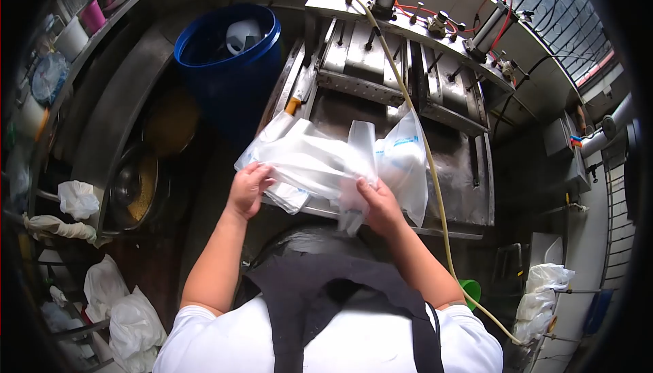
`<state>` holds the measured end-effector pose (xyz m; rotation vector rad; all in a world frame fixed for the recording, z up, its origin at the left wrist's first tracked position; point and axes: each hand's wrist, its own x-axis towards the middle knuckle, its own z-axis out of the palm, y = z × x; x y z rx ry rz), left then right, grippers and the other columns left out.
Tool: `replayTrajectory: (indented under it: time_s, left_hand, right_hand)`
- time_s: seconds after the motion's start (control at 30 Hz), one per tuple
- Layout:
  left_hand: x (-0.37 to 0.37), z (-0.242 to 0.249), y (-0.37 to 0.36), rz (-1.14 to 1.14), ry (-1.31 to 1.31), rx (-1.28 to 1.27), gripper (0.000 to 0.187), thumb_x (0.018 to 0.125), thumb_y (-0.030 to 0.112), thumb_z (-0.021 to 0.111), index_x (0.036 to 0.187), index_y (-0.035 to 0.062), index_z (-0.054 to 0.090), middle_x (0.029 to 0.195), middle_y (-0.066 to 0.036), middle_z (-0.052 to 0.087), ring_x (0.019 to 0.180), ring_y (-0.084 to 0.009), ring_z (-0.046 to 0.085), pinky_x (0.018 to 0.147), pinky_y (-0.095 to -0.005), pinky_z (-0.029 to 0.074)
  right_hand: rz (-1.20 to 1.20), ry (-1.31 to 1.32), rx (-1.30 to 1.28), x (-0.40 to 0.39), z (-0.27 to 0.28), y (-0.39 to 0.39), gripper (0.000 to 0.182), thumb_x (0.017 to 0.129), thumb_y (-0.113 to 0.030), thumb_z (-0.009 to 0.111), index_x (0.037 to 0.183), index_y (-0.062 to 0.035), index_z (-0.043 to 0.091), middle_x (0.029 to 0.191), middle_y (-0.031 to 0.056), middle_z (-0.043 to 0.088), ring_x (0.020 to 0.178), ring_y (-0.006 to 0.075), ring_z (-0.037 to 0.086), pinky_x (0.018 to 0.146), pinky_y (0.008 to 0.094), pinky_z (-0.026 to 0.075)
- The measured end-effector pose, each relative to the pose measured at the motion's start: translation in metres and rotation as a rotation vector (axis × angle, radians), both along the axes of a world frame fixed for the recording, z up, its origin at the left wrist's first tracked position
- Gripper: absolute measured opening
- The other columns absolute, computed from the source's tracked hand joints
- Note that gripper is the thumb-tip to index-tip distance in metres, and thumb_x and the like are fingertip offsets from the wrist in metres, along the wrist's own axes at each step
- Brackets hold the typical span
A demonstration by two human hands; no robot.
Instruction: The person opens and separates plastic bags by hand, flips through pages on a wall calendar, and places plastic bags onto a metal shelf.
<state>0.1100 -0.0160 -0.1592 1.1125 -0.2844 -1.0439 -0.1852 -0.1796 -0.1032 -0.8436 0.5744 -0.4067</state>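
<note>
A translucent white plastic bag (pixel 309 155) is stretched sideways between my two hands, over the near edge of the metal press table (pixel 449 220). My left hand (pixel 249 189) pinches its left side. My right hand (pixel 382 204) grips the other end, thumb on top, with a crumpled part hanging below the fingers. Just beyond my right hand stands another clear bag with blue print (pixel 403 152), holding something white. Under the stretched bag, near my left hand, lie folded white bags (pixel 289 197), partly covered.
Metal press plates (pixel 360 53) with cylinders stand at the back of the table. A yellowish hose (pixel 430 159) runs down its right side. A blue barrel (pixel 231 80) and a metal bowl of yellow grains (pixel 139 189) are at left. White bags (pixel 544 291) hang at right.
</note>
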Motion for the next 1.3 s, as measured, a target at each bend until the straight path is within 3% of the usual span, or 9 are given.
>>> replayTrajectory:
  time_s: [0.13, 0.27, 0.47, 0.67, 0.8, 0.93, 1.0, 1.07, 1.3]
  left_hand:
    - [0.032, 0.001, 0.014, 0.213, -0.536, 0.173, 0.02, 0.103, 0.012, 0.064, 0.088, -0.0003, 0.067, 0.081, 0.002, 0.065, 0.075, -0.0083, 0.055, 0.07, -0.0276, 0.046]
    - [0.006, -0.022, 0.014, 0.107, -0.957, 0.329, 0.023, 0.102, 0.016, 0.067, 0.082, 0.006, 0.063, 0.075, 0.004, 0.057, 0.069, -0.0046, 0.046, 0.061, -0.0259, 0.038]
    - [-0.075, 0.069, -0.004, -0.505, -0.169, 0.204, 0.022, 0.103, 0.021, 0.07, 0.088, 0.0051, 0.069, 0.078, 0.002, 0.062, 0.067, -0.0082, 0.054, 0.062, -0.0276, 0.044]
    - [-0.006, 0.094, 0.005, 0.012, -0.109, 0.084, 0.026, 0.104, 0.028, 0.071, 0.092, 0.0074, 0.061, 0.082, -0.001, 0.062, 0.071, -0.0089, 0.058, 0.07, -0.0251, 0.053]
    - [-0.034, 0.12, 0.003, 0.333, -0.854, -0.152, 0.027, 0.101, 0.026, 0.076, 0.097, 0.0056, 0.057, 0.094, -0.004, 0.064, 0.077, -0.0128, 0.058, 0.072, -0.0254, 0.048]
    - [-0.08, 0.116, -0.012, -0.329, -1.455, -0.011, 0.039, 0.096, 0.04, 0.075, 0.104, 0.002, 0.07, 0.106, -0.024, 0.07, 0.099, -0.0407, 0.069, 0.091, -0.0456, 0.054]
    - [-0.095, 0.097, -0.017, -1.052, -1.076, 0.274, 0.041, 0.105, 0.04, 0.064, 0.104, 0.0, 0.071, 0.094, -0.023, 0.07, 0.091, -0.0358, 0.068, 0.085, -0.0438, 0.053]
    - [-0.095, 0.115, -0.017, -1.126, -0.894, 0.207, 0.036, 0.108, 0.035, 0.061, 0.106, -0.0001, 0.072, 0.087, -0.013, 0.07, 0.085, -0.0229, 0.066, 0.082, -0.0374, 0.053]
    - [-0.053, 0.133, -0.016, -0.453, -0.262, -0.185, 0.036, 0.111, 0.036, 0.058, 0.103, 0.0035, 0.071, 0.09, 0.002, 0.066, 0.084, -0.0064, 0.059, 0.079, -0.0258, 0.05]
  right_hand:
    - [0.01, 0.173, -0.384, -0.009, -0.023, 0.008, 0.064, 0.103, -0.023, 0.073, 0.153, 0.0016, 0.043, 0.129, 0.006, 0.06, 0.111, 0.0138, 0.062, 0.093, 0.0291, 0.053]
    - [0.043, 0.382, -0.925, -0.002, 0.013, 0.022, 0.028, 0.099, -0.028, 0.076, 0.106, -0.0008, 0.071, 0.089, 0.0126, 0.074, 0.08, 0.017, 0.07, 0.075, 0.0343, 0.056]
    - [0.319, 0.383, -1.163, 0.022, 0.023, 0.032, 0.035, 0.098, -0.035, 0.074, 0.092, -0.0013, 0.068, 0.082, 0.0173, 0.07, 0.075, 0.0359, 0.065, 0.072, 0.0404, 0.054]
    - [0.157, 0.256, -0.727, 0.002, 0.019, 0.005, 0.031, 0.107, -0.026, 0.063, 0.09, -0.0003, 0.063, 0.071, 0.0018, 0.059, 0.071, 0.0099, 0.053, 0.066, 0.0325, 0.047]
    - [0.141, 0.321, -0.677, -0.006, 0.025, 0.003, 0.033, 0.107, -0.027, 0.064, 0.086, -0.0017, 0.063, 0.077, 0.0009, 0.063, 0.076, 0.0082, 0.057, 0.071, 0.0287, 0.049]
    - [0.138, 0.225, -0.68, 0.008, 0.041, 0.011, 0.026, 0.103, -0.019, 0.068, 0.084, -0.0025, 0.061, 0.095, 0.0072, 0.072, 0.085, 0.0103, 0.062, 0.077, 0.0296, 0.051]
    - [-0.216, -0.078, -1.196, 0.021, 0.057, 0.01, 0.02, 0.098, -0.009, 0.071, 0.082, -0.0033, 0.059, 0.115, 0.0129, 0.073, 0.092, 0.0122, 0.064, 0.08, 0.0302, 0.051]
    - [-0.071, -0.144, -0.688, 0.016, 0.054, 0.011, 0.024, 0.096, -0.004, 0.072, 0.077, -0.0049, 0.056, 0.118, 0.0126, 0.072, 0.091, 0.0097, 0.063, 0.077, 0.0255, 0.05]
    - [0.304, 0.026, -0.257, 0.0, 0.055, 0.016, 0.02, 0.101, -0.018, 0.075, 0.091, -0.0041, 0.064, 0.082, -0.0022, 0.061, 0.078, 0.0059, 0.056, 0.07, 0.0223, 0.044]
